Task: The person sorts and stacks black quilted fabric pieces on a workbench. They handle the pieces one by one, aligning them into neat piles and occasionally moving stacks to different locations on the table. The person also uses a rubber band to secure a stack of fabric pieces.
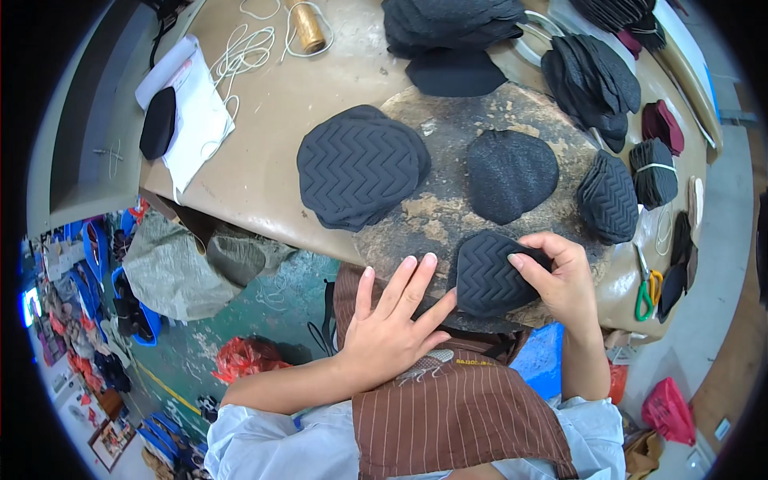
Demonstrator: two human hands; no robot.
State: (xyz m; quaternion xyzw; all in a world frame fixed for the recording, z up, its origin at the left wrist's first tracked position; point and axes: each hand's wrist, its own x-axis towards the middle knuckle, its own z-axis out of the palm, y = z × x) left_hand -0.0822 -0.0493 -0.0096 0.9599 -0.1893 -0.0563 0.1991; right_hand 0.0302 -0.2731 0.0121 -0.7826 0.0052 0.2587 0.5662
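My right hand (pixel 562 276) pinches the right edge of a black padded fabric piece (pixel 490 276) with zigzag quilting, thumb on top. The piece lies at the near side of a worn round board (pixel 428 212). My left hand (pixel 396 312) is open with its fingers spread, one fingertip at the piece's left edge. Just beyond, a plain dark fabric piece (pixel 512 174) lies flat on the board. To the left sits a stack of zigzag-quilted pieces (pixel 360 164), and to the right a smaller stack of quilted pieces (pixel 608 198).
More black fabric stacks (pixel 592 80) stand at the far right, beside a tied black bundle (pixel 654 172) and maroon pieces (pixel 662 128). Scissors with green and orange handles (pixel 645 296) lie near the right edge. White cord (pixel 242 52) and paper (pixel 192 112) are at the far left.
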